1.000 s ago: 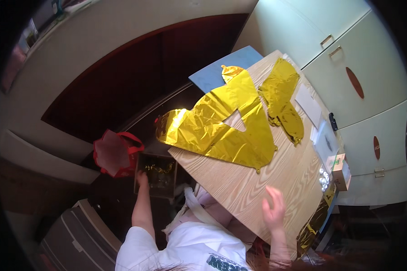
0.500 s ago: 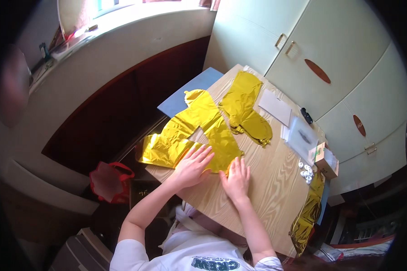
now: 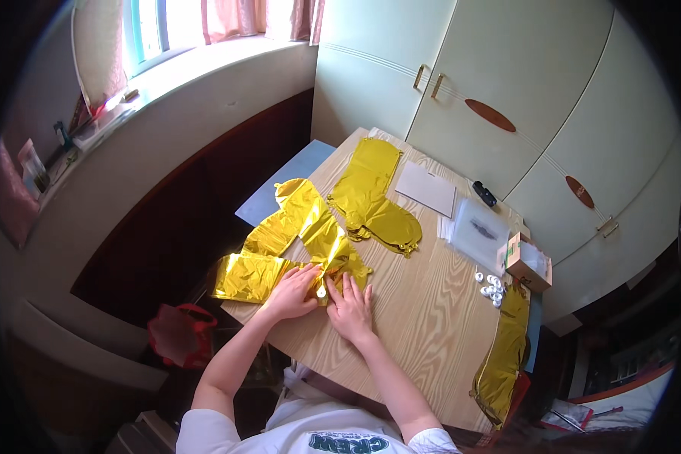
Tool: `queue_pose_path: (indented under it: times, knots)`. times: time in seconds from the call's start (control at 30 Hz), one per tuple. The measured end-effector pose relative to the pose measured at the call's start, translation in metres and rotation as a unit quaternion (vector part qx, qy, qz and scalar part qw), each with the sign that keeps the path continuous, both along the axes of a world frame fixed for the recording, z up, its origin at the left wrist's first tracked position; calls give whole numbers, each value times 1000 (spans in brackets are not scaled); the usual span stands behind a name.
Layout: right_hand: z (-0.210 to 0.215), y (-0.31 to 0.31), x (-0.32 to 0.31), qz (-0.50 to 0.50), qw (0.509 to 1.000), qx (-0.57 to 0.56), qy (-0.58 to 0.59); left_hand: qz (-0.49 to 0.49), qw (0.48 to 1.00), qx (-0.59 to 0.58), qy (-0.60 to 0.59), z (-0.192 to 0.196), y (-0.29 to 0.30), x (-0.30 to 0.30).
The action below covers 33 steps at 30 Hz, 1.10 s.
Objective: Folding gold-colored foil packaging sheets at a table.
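A deflated gold foil balloon (image 3: 253, 278) lies at the table's near left, its strips bent round a gap that shows the wood. The foil is creased and raised between my hands. My left hand (image 3: 291, 291) rests on the near strip, fingers stretched out over it. Close by on its right, my right hand (image 3: 349, 309) lies on the foil with its fingers apart. A small white roll (image 3: 321, 292) sits between the two hands on the foil's near edge. Farther back lies a stack of flat gold foil balloons (image 3: 371, 185).
On the wooden table (image 3: 424, 325) are a pale flat board (image 3: 426, 188), a black object (image 3: 484, 194), clear plastic bags (image 3: 477, 231), a small carton (image 3: 528, 262), several white rolls (image 3: 492, 289) and another gold foil piece (image 3: 502, 356). A red stool (image 3: 181, 335) stands left.
My hands have come closer together and the foil between them has creased upward. A white roll now shows between them. The whole view has shifted.
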State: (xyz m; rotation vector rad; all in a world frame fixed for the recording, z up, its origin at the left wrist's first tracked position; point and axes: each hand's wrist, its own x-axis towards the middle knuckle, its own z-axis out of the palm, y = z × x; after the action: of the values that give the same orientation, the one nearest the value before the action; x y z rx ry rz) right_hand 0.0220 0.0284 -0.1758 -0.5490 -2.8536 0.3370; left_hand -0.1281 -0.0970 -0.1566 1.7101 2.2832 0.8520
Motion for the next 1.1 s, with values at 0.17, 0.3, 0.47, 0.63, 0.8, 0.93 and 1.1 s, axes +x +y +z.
queue_pose_path:
  times: [0.17, 0.3, 0.47, 0.63, 0.8, 0.93, 1.1]
  knots:
    - [-4, 8, 5, 9, 999, -18, 51, 59, 986, 99, -121, -5, -2, -3]
    - [0, 6, 6, -22, 994, -58, 92, 190, 952, 164, -173, -6, -1, -18]
    - [6, 6, 6, -2, 999, -5, -47, 313, 889, 289, -166, 33, -24, -101]
    - [8, 1, 7, -7, 999, 5, -42, 401, 857, 321, 42, 91, -49, -174]
    - [-1, 4, 7, -17, 1000, 16, -16, 425, 849, 299, 97, 146, -45, -201]
    - [2, 2, 8, -13, 999, 8, -32, 424, 845, 300, 126, 166, -38, -218]
    - [0, 2, 9, -14, 1000, 4, -18, 442, 820, 314, 180, 191, -31, -235]
